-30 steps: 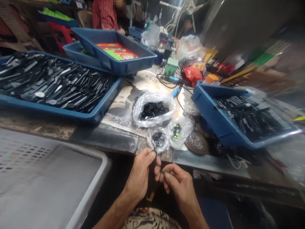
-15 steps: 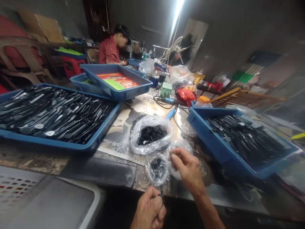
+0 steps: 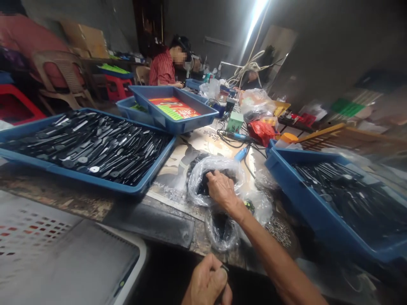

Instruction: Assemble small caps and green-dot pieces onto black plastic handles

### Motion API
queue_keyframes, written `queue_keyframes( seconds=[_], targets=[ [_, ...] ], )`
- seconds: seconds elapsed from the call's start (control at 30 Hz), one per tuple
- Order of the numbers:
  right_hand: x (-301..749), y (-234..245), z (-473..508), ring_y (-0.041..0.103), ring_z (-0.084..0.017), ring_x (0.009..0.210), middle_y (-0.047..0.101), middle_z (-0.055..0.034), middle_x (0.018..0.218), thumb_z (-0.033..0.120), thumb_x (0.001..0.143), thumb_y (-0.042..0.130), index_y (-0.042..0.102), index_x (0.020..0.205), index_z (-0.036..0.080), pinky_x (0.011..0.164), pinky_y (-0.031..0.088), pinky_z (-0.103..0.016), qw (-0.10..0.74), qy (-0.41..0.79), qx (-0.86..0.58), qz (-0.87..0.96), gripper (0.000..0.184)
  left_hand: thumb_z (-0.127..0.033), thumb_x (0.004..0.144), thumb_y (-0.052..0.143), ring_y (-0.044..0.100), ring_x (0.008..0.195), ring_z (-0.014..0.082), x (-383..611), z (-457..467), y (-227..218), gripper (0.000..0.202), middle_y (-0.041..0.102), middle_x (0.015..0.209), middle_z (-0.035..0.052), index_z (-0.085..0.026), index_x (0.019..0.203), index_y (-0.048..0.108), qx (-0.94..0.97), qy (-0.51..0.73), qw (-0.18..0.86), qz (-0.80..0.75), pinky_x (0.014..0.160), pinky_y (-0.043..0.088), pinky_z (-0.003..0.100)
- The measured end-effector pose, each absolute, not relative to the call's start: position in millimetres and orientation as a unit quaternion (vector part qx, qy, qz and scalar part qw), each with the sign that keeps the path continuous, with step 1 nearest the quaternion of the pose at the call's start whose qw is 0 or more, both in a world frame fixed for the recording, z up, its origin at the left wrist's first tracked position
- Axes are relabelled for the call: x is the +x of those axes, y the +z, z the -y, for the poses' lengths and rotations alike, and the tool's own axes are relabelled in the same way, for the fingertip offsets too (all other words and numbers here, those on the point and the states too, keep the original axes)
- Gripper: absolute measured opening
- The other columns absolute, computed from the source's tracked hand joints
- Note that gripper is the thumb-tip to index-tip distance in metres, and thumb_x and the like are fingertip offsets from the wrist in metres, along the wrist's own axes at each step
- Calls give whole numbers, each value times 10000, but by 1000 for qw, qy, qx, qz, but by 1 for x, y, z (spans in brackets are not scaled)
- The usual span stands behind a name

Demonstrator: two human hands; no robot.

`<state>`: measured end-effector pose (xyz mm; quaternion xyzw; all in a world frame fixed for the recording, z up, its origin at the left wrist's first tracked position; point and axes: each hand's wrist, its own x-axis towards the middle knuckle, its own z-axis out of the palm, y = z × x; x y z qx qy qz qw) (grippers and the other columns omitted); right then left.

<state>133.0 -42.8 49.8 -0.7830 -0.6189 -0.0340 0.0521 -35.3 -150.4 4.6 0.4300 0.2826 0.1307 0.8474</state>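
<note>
My left hand (image 3: 208,281) is closed at the table's near edge around a small dark piece (image 3: 225,267); only a bit of its black edge shows, so its kind is unclear. My right hand (image 3: 221,188) reaches into the larger clear plastic bag (image 3: 194,186), fingers bent down among black pieces (image 3: 205,180). Its fingertips are hidden there. Just in front stands a smaller clear bag (image 3: 219,243) with dark contents, below my right wrist. Another clear bag (image 3: 262,205) lies beside my forearm, with a pile of small metal pins or screws (image 3: 280,231) close by.
Long black parts fill a blue tray (image 3: 127,191) at left and another blue tray (image 3: 318,220) at right. Stacked blue trays (image 3: 187,126), a green box (image 3: 235,123) and a blue-handled tool (image 3: 241,154) lie farther back. A white crate (image 3: 140,250) is lower left. A person (image 3: 162,67) sits beyond.
My right hand has moved from above the clear bags at right, forward and left into the larger bag. My left hand stays low, still closed on its piece. The camera view has turned somewhat left.
</note>
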Motion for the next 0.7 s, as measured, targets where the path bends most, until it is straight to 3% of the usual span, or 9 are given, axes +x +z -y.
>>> queue_keyframes(
  seconds=[0.13,0.33,0.57,0.7],
  targets=[
    [135,46,45,555,-244,890,572,-109,962,123,857,428,611,965,191,638,381,-299,63,-41,-788,611,222,-639,716,567,225,360,14,-39,142,7,475,452,517,-59,-197,748,394,388,145,871,-265,371,132,167],
    [143,49,52,529,-221,855,568,-108,929,82,795,467,594,907,146,690,388,-299,148,-17,-781,607,181,-566,723,614,207,349,11,-45,140,12,427,456,525,-69,-203,768,393,350,206,868,-287,329,140,147],
    [158,58,74,536,-179,940,583,-90,1025,171,833,389,564,1070,129,773,435,-280,355,33,-737,573,298,-507,788,561,274,334,28,-43,139,13,351,465,498,-52,-162,796,496,419,253,803,-341,328,213,156],
    [156,61,101,493,-121,629,532,-1,711,280,846,466,611,951,148,561,388,-229,551,189,-658,478,223,-463,812,547,293,365,27,-38,141,26,310,466,523,-50,-159,775,500,419,252,803,-342,354,242,149]
  ],
)
